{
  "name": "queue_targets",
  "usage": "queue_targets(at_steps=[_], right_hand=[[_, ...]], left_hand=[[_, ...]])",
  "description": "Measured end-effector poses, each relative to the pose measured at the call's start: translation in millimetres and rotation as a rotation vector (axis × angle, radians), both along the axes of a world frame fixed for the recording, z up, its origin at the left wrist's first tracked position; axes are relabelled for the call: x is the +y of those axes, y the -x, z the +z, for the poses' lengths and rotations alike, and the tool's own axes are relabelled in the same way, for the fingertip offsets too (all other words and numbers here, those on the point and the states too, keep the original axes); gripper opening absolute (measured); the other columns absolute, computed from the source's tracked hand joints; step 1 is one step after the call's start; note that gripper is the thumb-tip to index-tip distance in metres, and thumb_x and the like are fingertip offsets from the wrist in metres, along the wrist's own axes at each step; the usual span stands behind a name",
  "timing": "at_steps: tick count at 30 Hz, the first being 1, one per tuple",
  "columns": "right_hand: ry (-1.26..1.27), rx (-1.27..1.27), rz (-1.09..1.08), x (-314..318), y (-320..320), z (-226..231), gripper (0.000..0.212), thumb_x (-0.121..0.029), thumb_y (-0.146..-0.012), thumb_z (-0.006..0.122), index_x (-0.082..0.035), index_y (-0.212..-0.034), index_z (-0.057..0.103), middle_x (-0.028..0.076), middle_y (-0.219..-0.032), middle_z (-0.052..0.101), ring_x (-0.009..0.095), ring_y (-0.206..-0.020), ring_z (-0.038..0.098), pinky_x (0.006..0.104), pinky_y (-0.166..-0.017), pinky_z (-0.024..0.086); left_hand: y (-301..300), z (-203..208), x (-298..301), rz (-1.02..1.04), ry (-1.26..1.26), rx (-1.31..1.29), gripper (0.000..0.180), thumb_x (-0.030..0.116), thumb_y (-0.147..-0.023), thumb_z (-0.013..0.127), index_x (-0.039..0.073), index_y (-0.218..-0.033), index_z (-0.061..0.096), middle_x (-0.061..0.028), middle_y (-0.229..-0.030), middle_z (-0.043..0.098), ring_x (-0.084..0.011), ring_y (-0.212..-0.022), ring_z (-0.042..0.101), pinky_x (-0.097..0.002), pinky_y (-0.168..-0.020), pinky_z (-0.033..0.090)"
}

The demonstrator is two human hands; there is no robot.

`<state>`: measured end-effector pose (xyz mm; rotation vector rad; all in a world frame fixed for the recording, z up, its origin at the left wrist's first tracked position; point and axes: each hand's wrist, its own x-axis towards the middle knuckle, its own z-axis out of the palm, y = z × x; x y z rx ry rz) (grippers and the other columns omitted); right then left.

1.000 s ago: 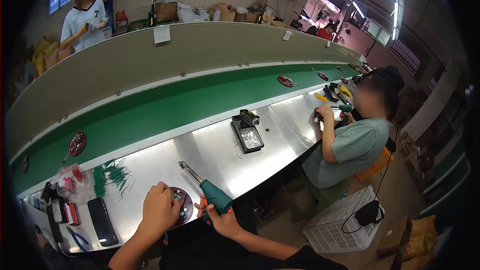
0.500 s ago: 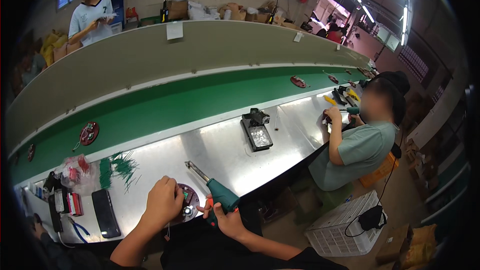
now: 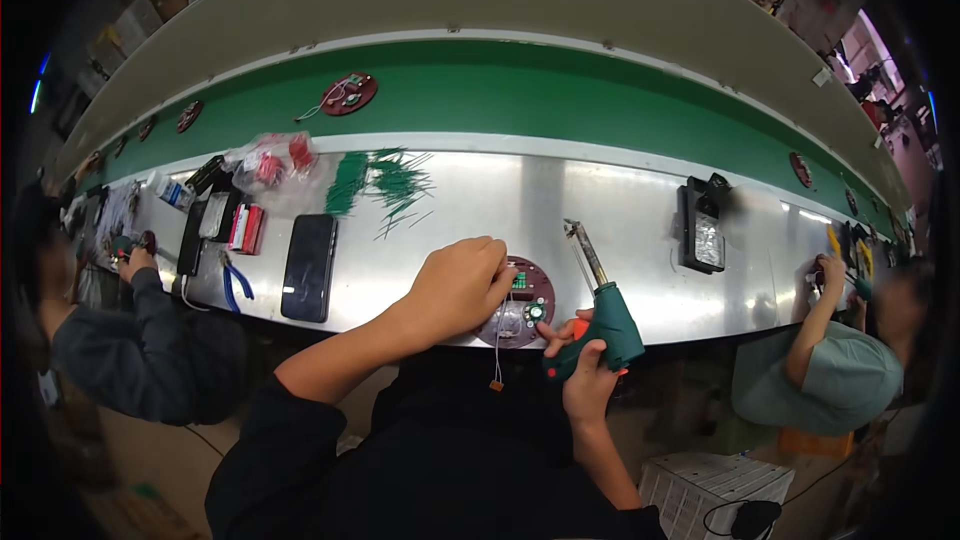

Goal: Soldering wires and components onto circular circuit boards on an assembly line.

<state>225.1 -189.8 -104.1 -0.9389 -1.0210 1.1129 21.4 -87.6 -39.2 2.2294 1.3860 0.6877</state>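
Observation:
My right hand (image 3: 588,385) is closed around the handle of a green soldering gun (image 3: 618,325), whose metal tip points up and away over the bench. Left of the gun, a round dark red disc (image 3: 540,285) lies at the bench's near edge, carrying a small green board and a round white-rimmed part. My left hand (image 3: 462,282) rests over the disc's left side with its fingers curled in; whatever they pinch is hidden. Pale thin wires (image 3: 498,348) hang from the disc over the edge, ending in a small brown piece (image 3: 496,386).
Left on the metal bench (image 3: 500,200) are a black phone (image 3: 309,268), blue-handled pliers (image 3: 237,280), green wires (image 3: 395,185) and a plastic bag (image 3: 285,170). A black soldering stand (image 3: 702,225) stands right. More discs (image 3: 350,94) lie on the green strip behind. Co-workers sit on both sides.
My view has turned left and down, so a co-worker on the left now shows more. The soldering gun remains in my right hand, and my left hand stays at the disc.

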Motion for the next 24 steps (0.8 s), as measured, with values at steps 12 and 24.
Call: queue_targets(at_steps=[12,24], right_hand=[[-0.014,0.002,-0.028,9,0,3,0.068,-0.060,-0.104,0.050,0.002,-0.131,0.047,0.008,-0.096,0.058,0.015,-0.076,0.064,0.0544,-0.098,0.060],[-0.005,-0.008,-0.068,5,-11,8,0.074,-0.067,-0.100,0.052,0.000,-0.129,0.048,0.008,-0.094,0.058,0.015,-0.072,0.063,0.0525,-0.093,0.060]], left_hand=[[2,-16,17,-0.017,-0.012,-0.293,0.014,0.010,-0.090,0.078,-0.002,-0.093,0.072,-0.0141,-0.086,0.073,-0.0304,-0.077,0.071,-0.0366,-0.072,0.055],[29,-2,21,-0.221,0.044,-0.195,0.016,0.005,-0.081,0.080,0.002,-0.096,0.075,-0.0105,-0.114,0.073,-0.0287,-0.106,0.070,-0.0384,-0.089,0.056]])
